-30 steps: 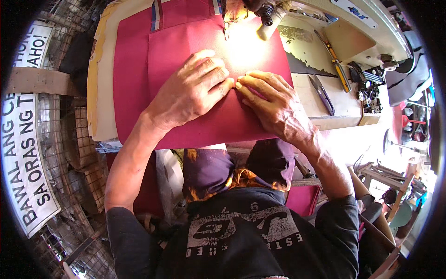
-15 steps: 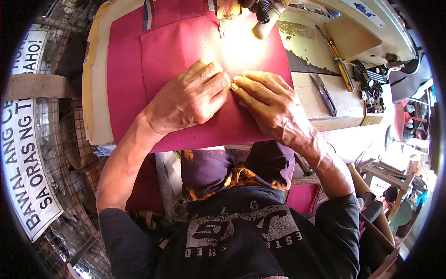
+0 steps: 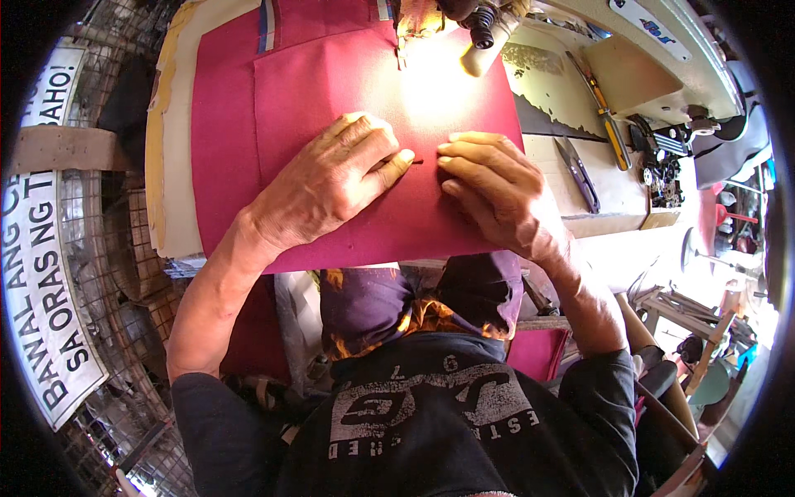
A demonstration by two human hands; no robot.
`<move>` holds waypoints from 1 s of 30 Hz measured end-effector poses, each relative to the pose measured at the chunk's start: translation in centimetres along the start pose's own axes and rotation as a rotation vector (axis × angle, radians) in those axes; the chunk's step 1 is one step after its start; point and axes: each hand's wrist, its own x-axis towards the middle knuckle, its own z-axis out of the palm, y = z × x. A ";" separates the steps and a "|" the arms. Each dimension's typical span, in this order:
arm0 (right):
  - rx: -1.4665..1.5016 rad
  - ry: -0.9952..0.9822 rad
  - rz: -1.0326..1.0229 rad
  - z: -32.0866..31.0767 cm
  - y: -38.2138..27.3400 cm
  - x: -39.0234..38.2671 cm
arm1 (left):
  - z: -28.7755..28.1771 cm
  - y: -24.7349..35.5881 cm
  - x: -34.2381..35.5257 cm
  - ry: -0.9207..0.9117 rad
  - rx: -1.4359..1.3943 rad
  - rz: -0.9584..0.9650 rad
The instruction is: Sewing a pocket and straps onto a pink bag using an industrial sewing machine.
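Note:
Crimson cloth [image 3: 364, 236] lies spread in front of me beneath a sewing machine's needle end [image 3: 402, 54]. My left hand [image 3: 344, 170] rests on it with curled fingers, thumb and forefinger pinched together. At the thumb tip shows a small dark mark or scrap [image 3: 417, 161], too small to name; whether the pinch holds it is unclear. Across a short gap, my right hand [image 3: 501, 186] touches the cloth with bent fingertips, its thumb apart from the fingers and nothing seen in its grasp.
Right of the cloth lie thread snips [image 3: 580, 174] and a yellow-and-black screwdriver [image 3: 613, 137]. The machine's pale body [image 3: 646, 62] stands at the upper right, with small metal parts [image 3: 662, 170] below. Striped tape [image 3: 267, 29] edges a cloth panel at the upper left.
My hands, close together before, have parted. The right hand has moved a little to the right, and the small dark mark between them has come into sight.

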 end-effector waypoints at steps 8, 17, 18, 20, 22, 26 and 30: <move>-0.104 -0.055 -0.028 -0.3 -1.3 0.1 | -0.5 0.5 0.4 -0.046 0.035 0.011; -0.124 -0.129 0.003 -0.4 -1.3 0.7 | 0.1 0.5 0.1 0.021 -0.033 -0.086; -0.105 -0.139 0.012 -0.3 -1.3 0.7 | 0.1 0.4 0.0 0.025 -0.028 -0.088; -0.090 -0.147 0.013 -0.3 -1.2 0.7 | 0.0 0.1 -0.3 0.014 -0.154 -0.098; -0.059 -0.147 0.040 -0.5 -1.3 0.6 | 0.2 0.1 -0.5 0.025 -0.192 -0.108; -0.049 -0.166 0.046 -0.4 -1.4 0.4 | 0.0 0.6 -0.5 0.033 -0.231 -0.104; -0.078 -0.216 0.040 -0.8 -1.7 0.2 | -0.6 0.7 -0.4 -0.013 -0.230 -0.100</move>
